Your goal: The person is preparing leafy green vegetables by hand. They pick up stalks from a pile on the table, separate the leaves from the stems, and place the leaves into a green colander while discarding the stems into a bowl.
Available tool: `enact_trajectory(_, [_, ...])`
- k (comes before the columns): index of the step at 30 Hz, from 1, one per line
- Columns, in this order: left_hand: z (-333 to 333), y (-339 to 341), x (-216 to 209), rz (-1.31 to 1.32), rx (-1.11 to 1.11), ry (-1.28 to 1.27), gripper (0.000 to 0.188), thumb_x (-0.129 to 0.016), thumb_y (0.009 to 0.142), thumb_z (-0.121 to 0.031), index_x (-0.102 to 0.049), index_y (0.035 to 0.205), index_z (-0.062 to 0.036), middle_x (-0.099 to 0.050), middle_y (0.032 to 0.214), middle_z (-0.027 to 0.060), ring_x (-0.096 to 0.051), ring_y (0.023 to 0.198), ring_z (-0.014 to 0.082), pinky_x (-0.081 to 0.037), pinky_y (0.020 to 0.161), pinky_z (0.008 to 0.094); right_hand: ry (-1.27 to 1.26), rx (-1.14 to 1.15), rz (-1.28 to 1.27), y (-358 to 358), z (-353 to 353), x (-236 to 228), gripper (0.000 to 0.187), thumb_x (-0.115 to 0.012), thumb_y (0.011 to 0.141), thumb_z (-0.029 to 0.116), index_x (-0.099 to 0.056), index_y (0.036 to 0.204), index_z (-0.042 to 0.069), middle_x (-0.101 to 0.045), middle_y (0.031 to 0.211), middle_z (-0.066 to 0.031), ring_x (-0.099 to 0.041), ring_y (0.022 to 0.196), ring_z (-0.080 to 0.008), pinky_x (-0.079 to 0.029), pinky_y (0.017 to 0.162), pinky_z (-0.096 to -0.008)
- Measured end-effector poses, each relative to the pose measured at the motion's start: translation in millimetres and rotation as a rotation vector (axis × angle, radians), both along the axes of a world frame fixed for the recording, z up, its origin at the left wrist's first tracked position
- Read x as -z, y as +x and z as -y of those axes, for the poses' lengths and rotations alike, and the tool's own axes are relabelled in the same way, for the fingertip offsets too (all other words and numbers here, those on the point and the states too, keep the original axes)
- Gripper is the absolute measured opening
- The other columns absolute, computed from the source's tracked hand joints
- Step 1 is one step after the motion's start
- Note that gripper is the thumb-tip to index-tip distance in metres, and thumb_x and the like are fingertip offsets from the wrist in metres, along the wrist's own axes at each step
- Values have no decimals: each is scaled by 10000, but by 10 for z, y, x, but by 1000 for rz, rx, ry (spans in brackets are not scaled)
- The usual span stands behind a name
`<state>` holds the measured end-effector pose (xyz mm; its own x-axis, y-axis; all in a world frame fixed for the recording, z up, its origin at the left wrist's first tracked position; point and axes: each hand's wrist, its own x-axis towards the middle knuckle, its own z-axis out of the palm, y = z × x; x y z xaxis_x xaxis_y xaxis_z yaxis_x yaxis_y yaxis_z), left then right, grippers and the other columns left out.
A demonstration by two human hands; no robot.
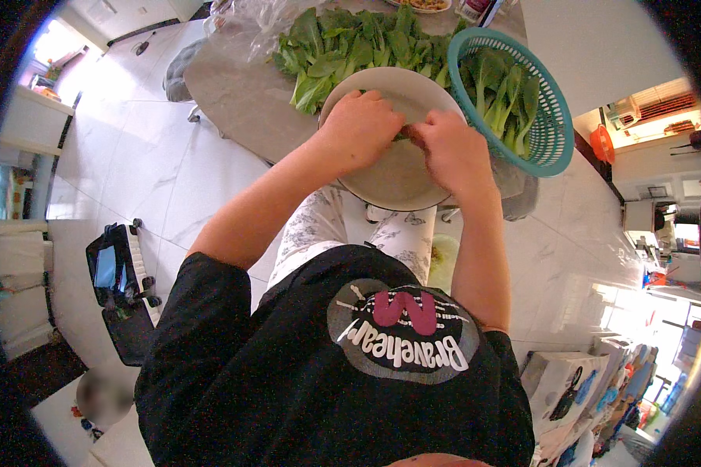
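My left hand and my right hand meet over a wide pale bowl at the table's near edge. Both have curled fingers, with the fingertips close together. A small dark green-brown bit shows between them; most of what they hold is hidden, so I cannot tell what it is. Behind the bowl lies a heap of leafy greens, stems and leaves together. To the right, touching or nearly touching the bowl, a teal plastic colander tilts toward me with more leafy greens inside.
The grey table carries a crumpled clear plastic bag at its far left. A plate of food and a dark-labelled container stand at the far edge. An open black case lies on the tiled floor at left.
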<state>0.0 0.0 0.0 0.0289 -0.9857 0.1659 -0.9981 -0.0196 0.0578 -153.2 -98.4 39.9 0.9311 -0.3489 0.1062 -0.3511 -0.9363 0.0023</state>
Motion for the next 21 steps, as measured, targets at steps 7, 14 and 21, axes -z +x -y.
enact_trajectory(7, [-83,-51,-209,-473,-120,-74,243,-606,791,-166,-569,1013,-75,-618,915,175,-579,920,387,-454,793,480,9,25,315,-172,-26,-276,213,-553,783,109,-714,914,160,-603,863,-66,-573,900,-264,-514,718,-388])
enact_trajectory(14, [-29,-28,-116,-498,35,-291,242,-597,824,-218,-566,1028,-91,-643,883,153,-605,891,376,-471,749,472,43,-11,350,-208,-26,-339,191,-587,794,132,-712,935,164,-592,832,-66,-572,859,-271,-500,710,-391])
enact_trajectory(21, [-80,-69,-230,-79,-181,-63,192,-602,793,-238,-635,922,-99,-667,812,105,-645,834,320,-481,801,431,-120,5,238,-129,29,-191,231,-643,754,118,-717,964,177,-599,806,-38,-566,851,-232,-466,714,-359])
